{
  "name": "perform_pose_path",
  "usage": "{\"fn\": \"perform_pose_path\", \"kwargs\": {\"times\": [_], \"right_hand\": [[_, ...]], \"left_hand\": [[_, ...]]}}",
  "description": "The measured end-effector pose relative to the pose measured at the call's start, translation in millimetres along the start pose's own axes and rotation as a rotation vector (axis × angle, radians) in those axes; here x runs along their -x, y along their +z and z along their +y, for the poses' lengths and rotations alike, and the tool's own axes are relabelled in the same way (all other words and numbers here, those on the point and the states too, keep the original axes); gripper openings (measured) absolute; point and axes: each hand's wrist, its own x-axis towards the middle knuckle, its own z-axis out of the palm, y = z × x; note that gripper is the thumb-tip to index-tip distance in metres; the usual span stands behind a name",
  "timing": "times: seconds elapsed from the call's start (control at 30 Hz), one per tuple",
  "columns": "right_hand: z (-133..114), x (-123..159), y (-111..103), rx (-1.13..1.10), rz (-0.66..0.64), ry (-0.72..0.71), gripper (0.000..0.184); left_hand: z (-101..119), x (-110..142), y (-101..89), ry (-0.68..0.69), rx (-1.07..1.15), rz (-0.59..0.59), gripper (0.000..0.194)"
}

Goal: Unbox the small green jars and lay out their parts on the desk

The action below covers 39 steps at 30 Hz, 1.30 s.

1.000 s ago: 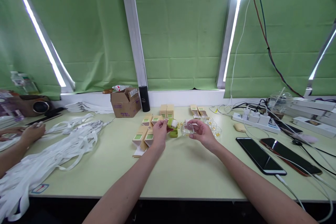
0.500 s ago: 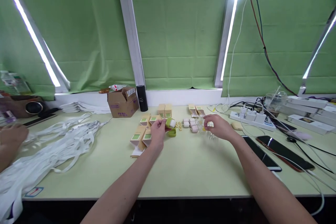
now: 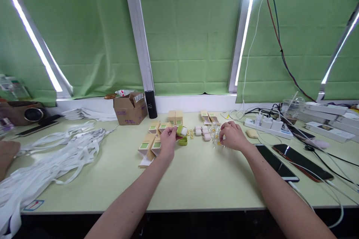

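My left hand (image 3: 168, 141) is closed on a small green case (image 3: 180, 130) with a rounded white piece showing inside it, like an earbud case in its cover. Just below, a second green piece (image 3: 183, 141) lies on the table. My right hand (image 3: 233, 136) is closed, fingers curled down at a cluster of small clear plastic pieces (image 3: 215, 137); what the fingertips pinch is hidden. Several white and pale pink rounded cases (image 3: 206, 133) lie left of that cluster. Tiny yellow pieces (image 3: 191, 134) sit between these and the green case.
Tan cartons with green labels (image 3: 146, 145) stand by my left wrist, others farther back (image 3: 175, 117). White straps (image 3: 70, 157) cover the left side, where another person's hand (image 3: 8, 155) shows. Phones (image 3: 303, 162), cables and a power strip (image 3: 267, 129) lie right.
My right hand has come down and slightly right, its fingers curling in at the clear pieces. The left hand keeps its hold on the green case. The other person's hand at left has moved.
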Motion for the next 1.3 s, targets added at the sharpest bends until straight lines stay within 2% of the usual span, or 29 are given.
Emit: {"fn": "perform_pose_path", "kwargs": {"times": [0.4, 0.57, 0.73, 0.9, 0.97, 1.1, 1.3], "right_hand": [[5.9, -1.2, 5.4, 0.048, 0.006, 0.022, 0.014], [2.1, 0.0, 0.1, -0.064, 0.05, -0.001, 0.033], [-25.7, -2.2, -1.2, -0.272, 0.3, -0.176, 0.031], [-66.0, -0.6, 8.1, -0.511, 0.423, -0.351, 0.038], [-80.4, 0.8, 9.9, -0.583, 0.426, -0.4, 0.047], [-100.1, 0.7, 10.3, -0.653, 0.345, -0.522, 0.057], [-107.6, -4.8, 13.6, -0.676, 0.282, -0.591, 0.059]], "left_hand": [[-0.9, -0.4, -0.3, -0.003, -0.016, -0.01, 0.028], [-4.5, -0.8, -1.6, 0.001, 0.011, -0.046, 0.033], [-8.4, -0.6, -3.4, 0.008, 0.04, -0.111, 0.038], [-5.5, 5.1, -1.2, 0.007, 0.079, -0.204, 0.04], [-3.5, 9.0, 0.2, 0.003, 0.071, -0.236, 0.04], [-1.4, 14.0, 2.1, 0.004, 0.023, -0.273, 0.042], [-0.4, 13.6, 2.2, -0.015, -0.054, -0.31, 0.043]]}}
